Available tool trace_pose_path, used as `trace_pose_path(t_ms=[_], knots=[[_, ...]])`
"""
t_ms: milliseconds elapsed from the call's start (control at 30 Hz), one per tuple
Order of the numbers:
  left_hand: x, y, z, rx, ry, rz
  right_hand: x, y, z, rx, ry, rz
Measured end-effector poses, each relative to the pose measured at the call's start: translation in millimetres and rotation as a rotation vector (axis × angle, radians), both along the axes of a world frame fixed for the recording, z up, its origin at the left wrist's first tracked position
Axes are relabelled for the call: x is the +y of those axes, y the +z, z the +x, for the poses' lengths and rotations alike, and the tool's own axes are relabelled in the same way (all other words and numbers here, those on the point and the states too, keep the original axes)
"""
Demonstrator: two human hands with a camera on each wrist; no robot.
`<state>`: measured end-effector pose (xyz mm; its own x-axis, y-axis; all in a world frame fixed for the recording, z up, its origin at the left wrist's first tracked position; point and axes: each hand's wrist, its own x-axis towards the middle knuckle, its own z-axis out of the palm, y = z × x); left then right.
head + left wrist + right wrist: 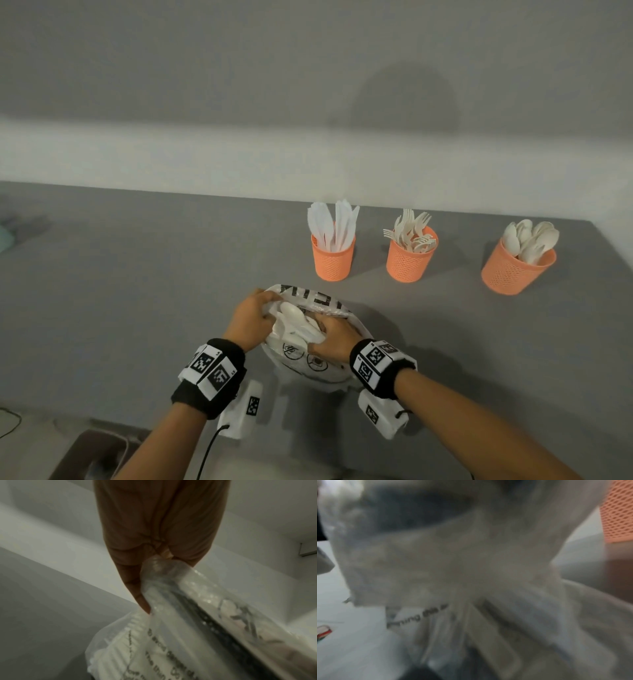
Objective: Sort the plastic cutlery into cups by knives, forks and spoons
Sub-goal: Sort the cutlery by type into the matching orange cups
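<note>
A printed clear plastic bag (310,363) of white cutlery lies on the grey table near me. White spoons (293,313) show at its mouth between my hands. My left hand (251,317) pinches the bag's rim (159,566) on the left. My right hand (334,339) curls over the bag's right side; its fingertips are hidden. In the right wrist view blurred bag film (471,561) fills the frame. Behind stand three orange mesh cups: knives (332,255), forks (409,258), spoons (515,270).
The table (137,291) runs back to a pale wall, and its right edge lies past the spoon cup. An orange cup (618,513) shows close by in the right wrist view. A black cable (209,448) hangs at the near edge.
</note>
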<state>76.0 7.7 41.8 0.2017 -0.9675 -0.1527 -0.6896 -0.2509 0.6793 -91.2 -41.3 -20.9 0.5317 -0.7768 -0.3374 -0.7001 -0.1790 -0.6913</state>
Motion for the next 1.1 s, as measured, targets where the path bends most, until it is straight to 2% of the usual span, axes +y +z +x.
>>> trace_pose_path(t_ms=[100, 333, 667, 967, 1100], knots=[[-2.3, 1.3, -1.5, -0.002, -0.005, 0.02, 1.8, 1.2, 0.5, 0.029, 0.024, -0.062], [-6.9, 2.9, -2.1, -0.03, 0.015, 0.049, -5.1, 7.7, 4.7, 0.128, -0.009, 0.035], [-15.7, 3.1, -3.2, -0.174, 0.067, 0.086, -7.0, 19.9, -4.8, -0.023, -0.052, -0.034], [-18.9, 2.9, -1.5, -0.167, 0.048, 0.109, -5.6, 40.8, -11.8, -0.085, -0.029, -0.087], [-20.4, 4.7, -0.6, -0.137, 0.054, 0.112, -5.2, 37.7, -11.1, -0.118, -0.009, -0.089]])
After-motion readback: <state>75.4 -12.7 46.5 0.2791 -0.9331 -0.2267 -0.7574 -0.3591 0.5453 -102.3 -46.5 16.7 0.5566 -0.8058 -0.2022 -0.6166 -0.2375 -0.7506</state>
